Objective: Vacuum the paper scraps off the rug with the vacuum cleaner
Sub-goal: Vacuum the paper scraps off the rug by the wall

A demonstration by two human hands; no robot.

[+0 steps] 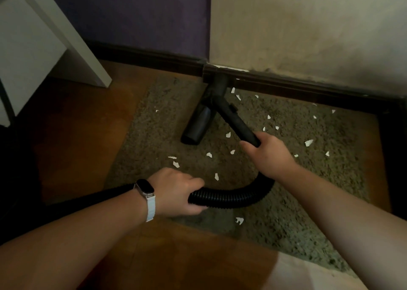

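Nearest, the left hand (176, 190), a pale-strapped watch (146, 190) on its wrist, wraps its grip round the ribbed black hose (231, 198) low over the near edge of the rug (308, 201). The hose curves right and up to the right hand (268, 155), whose grip is closed round the rigid handle pipe (233, 117). That pipe rises to a bend beside the dark skirting board (308, 89), and a wider tube (196, 124) angles back down, its open end on the rug. White paper scraps (308, 142) lie scattered over the rug around both hands.

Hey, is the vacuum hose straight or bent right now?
Bent. The hose sags in a U-shaped curve over the rug between the left hand, which grips it, and the right hand gripping the black tube.
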